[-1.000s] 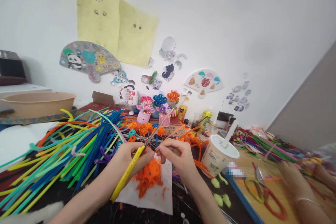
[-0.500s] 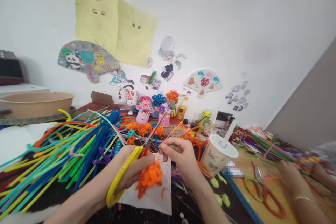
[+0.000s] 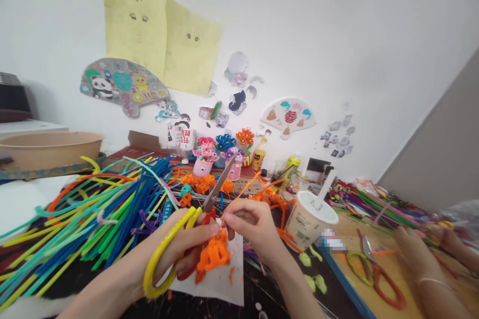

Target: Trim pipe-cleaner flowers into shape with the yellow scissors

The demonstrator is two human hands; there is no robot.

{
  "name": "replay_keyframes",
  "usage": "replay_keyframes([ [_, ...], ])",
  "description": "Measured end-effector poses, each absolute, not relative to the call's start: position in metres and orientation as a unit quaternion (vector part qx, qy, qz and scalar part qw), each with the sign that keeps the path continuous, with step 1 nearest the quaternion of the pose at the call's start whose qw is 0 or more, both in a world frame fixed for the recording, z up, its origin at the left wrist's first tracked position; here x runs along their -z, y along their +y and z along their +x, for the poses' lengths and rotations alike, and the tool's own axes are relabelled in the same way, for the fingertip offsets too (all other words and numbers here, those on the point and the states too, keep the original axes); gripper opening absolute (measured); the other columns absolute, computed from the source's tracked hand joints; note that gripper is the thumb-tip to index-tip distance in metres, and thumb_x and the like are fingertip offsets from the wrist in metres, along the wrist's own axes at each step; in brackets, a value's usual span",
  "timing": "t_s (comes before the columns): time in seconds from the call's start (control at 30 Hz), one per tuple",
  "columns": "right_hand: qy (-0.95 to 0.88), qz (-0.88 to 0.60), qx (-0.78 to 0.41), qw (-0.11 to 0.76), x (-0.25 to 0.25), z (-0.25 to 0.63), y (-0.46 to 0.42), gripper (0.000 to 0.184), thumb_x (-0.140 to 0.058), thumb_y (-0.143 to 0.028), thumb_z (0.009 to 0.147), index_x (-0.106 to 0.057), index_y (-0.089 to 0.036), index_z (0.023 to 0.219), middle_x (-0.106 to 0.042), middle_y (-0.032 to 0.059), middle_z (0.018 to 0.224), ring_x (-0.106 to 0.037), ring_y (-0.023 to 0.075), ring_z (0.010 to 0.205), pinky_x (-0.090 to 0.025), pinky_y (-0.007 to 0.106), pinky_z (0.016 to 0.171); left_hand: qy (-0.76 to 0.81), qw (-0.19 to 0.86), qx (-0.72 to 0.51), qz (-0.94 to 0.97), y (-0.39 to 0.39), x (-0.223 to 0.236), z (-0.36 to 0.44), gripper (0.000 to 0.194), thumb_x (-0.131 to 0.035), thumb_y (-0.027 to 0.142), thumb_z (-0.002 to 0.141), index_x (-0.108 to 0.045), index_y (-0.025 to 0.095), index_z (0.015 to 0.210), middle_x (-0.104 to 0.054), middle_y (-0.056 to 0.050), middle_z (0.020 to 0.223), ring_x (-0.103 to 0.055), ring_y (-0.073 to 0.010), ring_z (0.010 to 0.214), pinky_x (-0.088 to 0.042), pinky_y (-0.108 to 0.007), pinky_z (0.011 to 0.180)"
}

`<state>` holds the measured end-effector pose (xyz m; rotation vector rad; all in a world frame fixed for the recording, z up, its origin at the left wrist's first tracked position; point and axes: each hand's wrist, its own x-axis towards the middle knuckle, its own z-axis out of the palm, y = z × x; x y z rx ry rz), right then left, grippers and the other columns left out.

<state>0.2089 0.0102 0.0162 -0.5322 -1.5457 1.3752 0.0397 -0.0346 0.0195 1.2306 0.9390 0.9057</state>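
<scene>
My left hand is closed around a pair of scissors with yellow and red handles. Their blades point up and away from me and look closed together. Right beside it, my right hand pinches a thin orange pipe cleaner, whose end sticks up past the fingers. The thumb tips of both hands are close together near the strand; whether the left fingertips also grip it I cannot tell. Below the hands, a clump of curled orange pipe cleaners rests on a white paper sheet, strewn with orange fuzz.
Loose coloured pipe cleaners spread over the left. A paper cup with a straw stands at right. Another pair of scissors lies on a board near a co-worker's hand. Pipe-cleaner flower pots stand at the back.
The scissors have turned in my left hand, so the yellow handle swings outward and the red handle shows. Both hands stay close together, the right still pinching the orange pipe cleaner.
</scene>
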Motion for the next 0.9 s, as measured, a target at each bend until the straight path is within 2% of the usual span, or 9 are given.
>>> replay_keyframes([
  [0.13,-0.631,-0.231,-0.552,0.494,-0.018,0.209,0.009,0.010,-0.074,-0.025,0.073,-0.070,-0.016,0.070,-0.066,0.0005,0.066,-0.057,0.0084,0.052,-0.048,0.020,0.051,0.467,0.509,-0.395,0.605,-0.031,-0.025,0.042,0.042,-0.054,0.053,0.077,-0.044,0.020,0.054,-0.031,0.011,0.033,-0.024,-0.0043,0.031,-0.018,-0.020,0.036],
  [0.23,-0.643,-0.242,-0.533,0.493,-0.016,0.209,0.011,0.011,-0.073,-0.026,0.073,-0.069,-0.016,0.071,-0.066,0.0007,0.066,-0.057,0.0092,0.053,-0.048,0.021,0.052,0.503,0.409,-0.403,0.646,-0.028,-0.024,0.040,0.033,-0.059,0.046,0.073,-0.045,0.020,0.058,-0.037,0.010,0.045,-0.032,-0.0061,0.041,-0.025,-0.019,0.041],
  [0.3,-0.666,-0.253,-0.501,0.492,-0.013,0.210,0.014,0.012,-0.072,-0.027,0.074,-0.068,-0.016,0.072,-0.065,0.0007,0.066,-0.056,0.0098,0.054,-0.048,0.022,0.052,0.510,0.343,-0.395,0.683,-0.026,-0.019,0.036,0.030,-0.057,0.044,0.075,-0.049,0.019,0.061,-0.042,0.008,0.052,-0.038,-0.0077,0.048,-0.030,-0.020,0.046],
  [0.4,-0.704,-0.267,-0.432,0.497,-0.009,0.210,0.018,0.011,-0.070,-0.026,0.076,-0.068,-0.016,0.072,-0.063,0.0007,0.064,-0.055,0.0108,0.056,-0.048,0.023,0.053,0.531,0.277,-0.369,0.711,-0.023,-0.011,0.032,0.031,-0.053,0.047,0.078,-0.051,0.019,0.064,-0.043,0.006,0.055,-0.040,-0.0093,0.052,-0.029,-0.020,0.047],
  [0.5,-0.721,-0.272,-0.396,0.499,-0.009,0.209,0.018,0.011,-0.067,-0.025,0.078,-0.067,-0.016,0.072,-0.062,0.0008,0.066,-0.056,0.0109,0.057,-0.048,0.023,0.054,0.537,0.259,-0.361,0.718,-0.020,-0.008,0.029,0.031,-0.053,0.046,0.078,-0.051,0.019,0.064,-0.041,0.006,0.056,-0.039,-0.0095,0.053,-0.028,-0.020,0.048],
  [0.73,-0.700,-0.245,-0.425,0.518,-0.010,0.209,0.013,0.012,-0.068,-0.025,0.077,-0.066,-0.017,0.070,-0.061,-0.0004,0.064,-0.054,0.0094,0.053,-0.047,0.021,0.050,0.518,0.350,-0.357,0.694,-0.022,-0.012,0.029,0.030,-0.049,0.046,0.079,-0.045,0.021,0.065,-0.037,0.008,0.055,-0.033,-0.0084,0.049,-0.026,-0.021,0.047],
  [0.8,-0.696,-0.250,-0.416,0.529,-0.012,0.209,0.012,0.011,-0.067,-0.025,0.077,-0.067,-0.017,0.070,-0.061,-0.0005,0.063,-0.054,0.0091,0.052,-0.046,0.020,0.049,0.527,0.306,-0.358,0.707,-0.024,-0.015,0.030,0.029,-0.046,0.048,0.080,-0.044,0.022,0.067,-0.038,0.007,0.058,-0.034,-0.0096,0.052,-0.027,-0.022,0.049],
  [0.9,-0.689,-0.262,-0.393,0.550,-0.015,0.209,0.011,0.012,-0.065,-0.024,0.078,-0.068,-0.016,0.069,-0.061,-0.0012,0.060,-0.053,0.0085,0.048,-0.046,0.020,0.047,0.575,0.192,-0.324,0.726,-0.027,-0.019,0.030,0.024,-0.047,0.046,0.079,-0.045,0.022,0.075,-0.048,0.004,0.066,-0.042,-0.0131,0.058,-0.029,-0.024,0.053],
])
